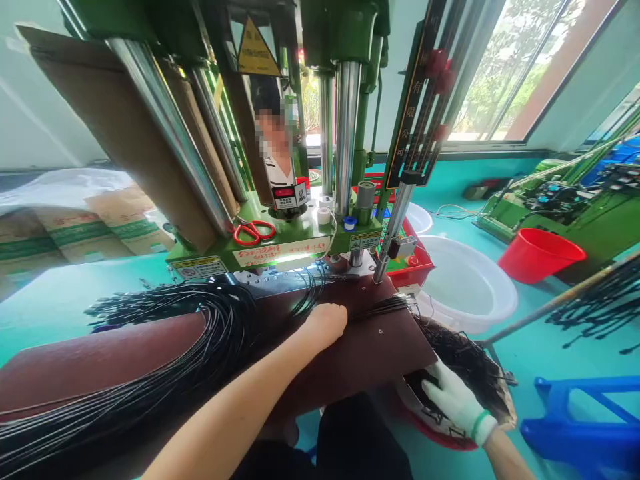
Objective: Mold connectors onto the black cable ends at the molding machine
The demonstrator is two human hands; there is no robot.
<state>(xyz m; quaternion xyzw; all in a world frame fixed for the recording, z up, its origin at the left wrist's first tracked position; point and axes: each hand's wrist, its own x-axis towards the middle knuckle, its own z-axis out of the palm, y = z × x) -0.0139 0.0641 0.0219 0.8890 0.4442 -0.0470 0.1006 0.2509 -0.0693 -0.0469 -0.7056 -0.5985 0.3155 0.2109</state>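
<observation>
My bare left hand (pixel 327 324) is closed in a fist on the brown worktop, around a thin bunch of black cables (pixel 385 306). The cable ends stick out to the right of the fist, and further cable loops (pixel 310 293) curve up behind it toward the press. My right hand (pixel 454 399), in a white glove with a green cuff, reaches down past the worktop's right edge. Its fingers are partly spread over a red-rimmed container (pixel 453 441). A dark patch lies beside the fingers; whether they touch anything there cannot be made out.
A green press (pixel 295 230) with steel columns stands ahead, red-handled scissors (pixel 254 233) on its bed. A thick bundle of black cables (pixel 200 347) covers the left side. At right are a lined bin of black scraps (pixel 465 360), a white tub (pixel 460 283), a red bucket (pixel 540 255) and a blue stool (pixel 580 420).
</observation>
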